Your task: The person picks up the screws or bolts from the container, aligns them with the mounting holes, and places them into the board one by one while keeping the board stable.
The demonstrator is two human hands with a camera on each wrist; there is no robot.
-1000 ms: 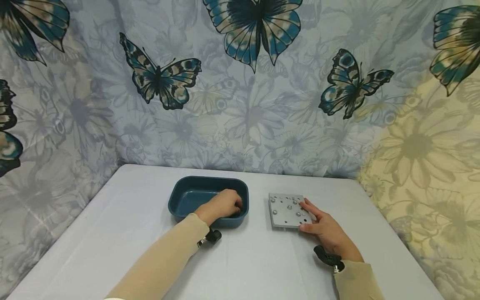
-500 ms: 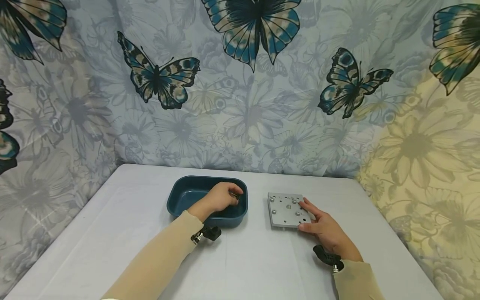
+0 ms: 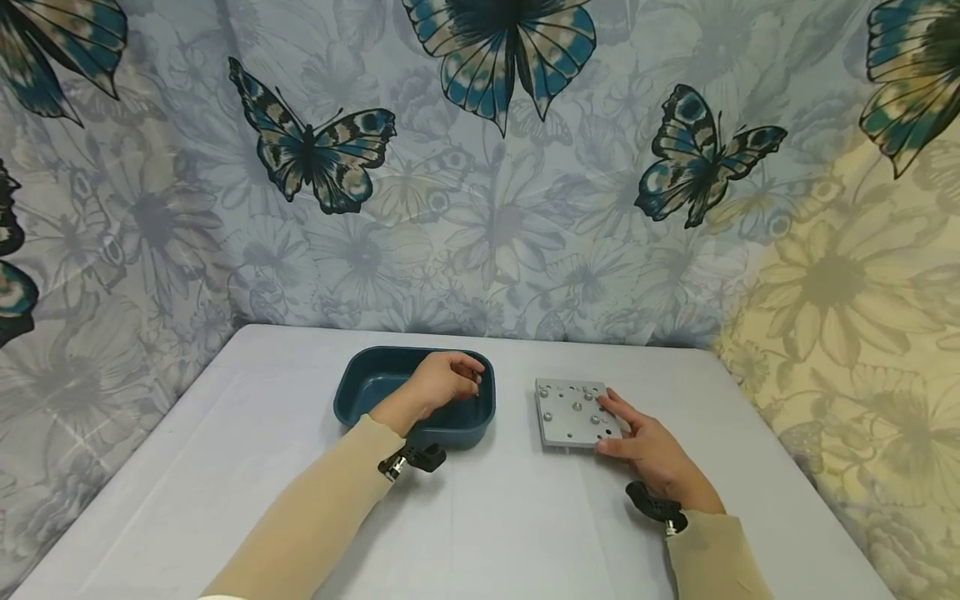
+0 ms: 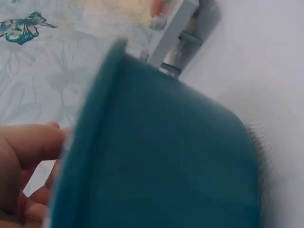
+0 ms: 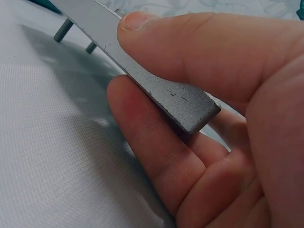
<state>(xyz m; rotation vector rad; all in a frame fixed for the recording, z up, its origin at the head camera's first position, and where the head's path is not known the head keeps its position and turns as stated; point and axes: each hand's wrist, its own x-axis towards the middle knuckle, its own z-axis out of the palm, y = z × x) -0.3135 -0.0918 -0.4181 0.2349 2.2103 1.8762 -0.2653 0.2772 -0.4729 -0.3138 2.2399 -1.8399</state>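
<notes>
In the head view my left hand (image 3: pixel 435 385) is over the right part of a dark teal plastic bin (image 3: pixel 457 437), its thumb and fingers pinching a small metal piece mostly hidden by the fingertips. The bin's wall (image 4: pixel 171 147) covers part of that hand in the left wrist view. My right hand (image 3: pixel 654 454) grips the right edge of a grey metal plate (image 3: pixel 562 431) with several holes and round-headed bolts (image 3: pixel 577 407). In the right wrist view the thumb (image 5: pixel 190 45) lies along the plate's side, other fingers beneath it. Threaded bolt shanks (image 5: pixel 62 30) stick out underneath.
Bin and plate stand side by side on a white-covered table (image 3: pixel 495 517), with a gap between them. A butterfly-patterned cloth (image 3: pixel 502 242) hangs behind the table and along its sides. Each wrist wears a black camera mount (image 3: pixel 423 457).
My left hand has risen from inside the bin toward its far right rim, fingertips together. The right hand and the plate stay in place; the head view has tilted slightly.
</notes>
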